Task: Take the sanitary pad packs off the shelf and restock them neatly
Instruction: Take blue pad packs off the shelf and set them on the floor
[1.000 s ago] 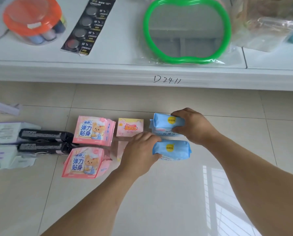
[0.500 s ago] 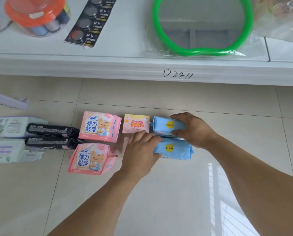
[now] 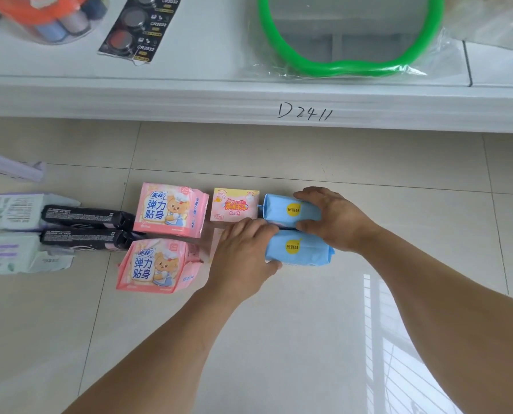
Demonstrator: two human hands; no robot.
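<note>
While both hands work low over the floor: the risks run from the person's side outward to the shelf.

Left hand (image 3: 243,252): its grip curls round the left end of the near blue pack (image 3: 298,248); the soft wrapper could buckle or slide on the glossy floor tiles (image 3: 279,339) if squeezed unevenly.

Right hand (image 3: 336,218): its grip wraps the right end of the far blue pack (image 3: 291,210), which touches the near one; lifting both together may let one slip out.

Neighbouring packs: the small pink box (image 3: 234,204) sits just beside the left hand's knuckles, and two pink bear packs (image 3: 168,209) lie further left; a sideways sweep could knock the row crooked.

Far left: black packs (image 3: 85,216) and pale packs (image 3: 10,210) lie in pairs, well apart from the hands.

Shelf (image 3: 249,100): already carries a green-rimmed mirror (image 3: 350,34) and a battery card (image 3: 142,25); packs returned carelessly may crowd these.
</note>
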